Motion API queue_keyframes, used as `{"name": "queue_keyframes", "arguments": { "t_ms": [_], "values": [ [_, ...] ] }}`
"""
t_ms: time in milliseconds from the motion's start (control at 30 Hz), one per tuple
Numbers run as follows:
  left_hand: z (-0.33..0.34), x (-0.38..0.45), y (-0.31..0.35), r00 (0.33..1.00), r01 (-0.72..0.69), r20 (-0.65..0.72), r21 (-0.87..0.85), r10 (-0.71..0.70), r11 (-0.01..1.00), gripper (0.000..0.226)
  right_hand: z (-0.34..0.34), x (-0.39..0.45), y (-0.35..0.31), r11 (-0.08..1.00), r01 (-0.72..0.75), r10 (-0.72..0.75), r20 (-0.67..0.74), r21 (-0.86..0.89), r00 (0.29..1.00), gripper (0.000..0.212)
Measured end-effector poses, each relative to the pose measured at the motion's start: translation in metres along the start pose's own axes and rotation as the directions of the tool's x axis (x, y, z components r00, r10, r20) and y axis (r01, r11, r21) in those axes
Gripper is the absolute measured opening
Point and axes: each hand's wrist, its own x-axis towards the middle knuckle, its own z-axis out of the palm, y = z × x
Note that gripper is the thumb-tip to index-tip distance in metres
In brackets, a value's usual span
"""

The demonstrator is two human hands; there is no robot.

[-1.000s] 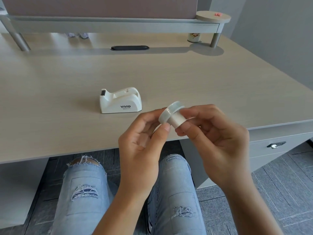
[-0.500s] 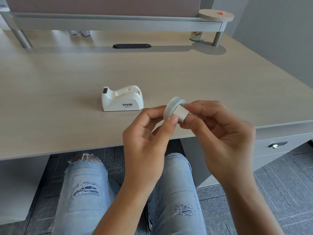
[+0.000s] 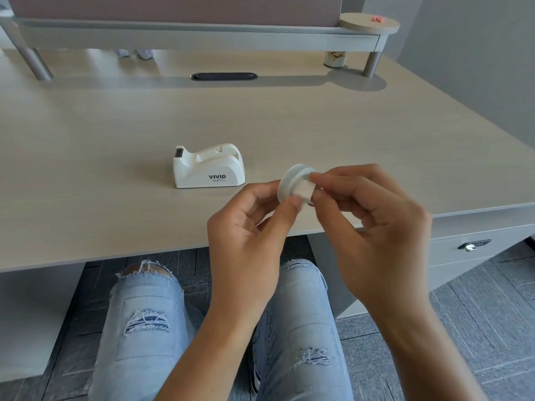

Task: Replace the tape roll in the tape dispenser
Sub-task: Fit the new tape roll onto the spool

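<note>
A white tape dispenser (image 3: 209, 167) marked VIVID stands on the desk (image 3: 115, 157), its roll cradle without a roll. In front of it, above the desk's near edge, both hands hold a small white tape roll (image 3: 289, 182) with a white spool hub (image 3: 305, 190) sticking out of its centre. My left hand (image 3: 249, 224) pinches the roll's rim with thumb and fingers. My right hand (image 3: 373, 224) pinches the hub from the right. Fingers hide part of both pieces.
A raised shelf (image 3: 202, 36) runs along the back of the desk, with a round wooden end (image 3: 369, 23) and a small jar (image 3: 335, 58) under it. A dark cable slot (image 3: 223, 76) lies behind the dispenser. A drawer with a lock (image 3: 473, 245) is at right. My knees are under the desk.
Both hands with the roll and hub have risen slightly toward the desk and the dispenser. The grip on the two pieces looks the same.
</note>
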Motion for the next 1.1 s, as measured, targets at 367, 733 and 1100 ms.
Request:
{"name": "queue_keyframes", "arguments": {
  "t_ms": [367,733,1100],
  "values": [
    [0.001,0.002,-0.001,0.998,0.039,-0.038,-0.022,-0.04,0.999,0.01,-0.007,0.006,0.013,0.994,0.075,-0.085,0.141,0.074,0.986,0.029],
    [0.003,0.002,-0.003,0.994,0.1,-0.04,-0.055,-0.103,0.993,0.014,-0.002,0.006,0.016,0.967,0.173,-0.156,0.103,-0.186,0.982,0.02],
    [0.007,0.003,0.002,0.987,0.152,-0.026,-0.141,-0.157,0.978,0.02,-0.008,0.015,0.018,0.977,-0.144,0.123,0.141,0.155,0.982,0.027]
  ]
}}
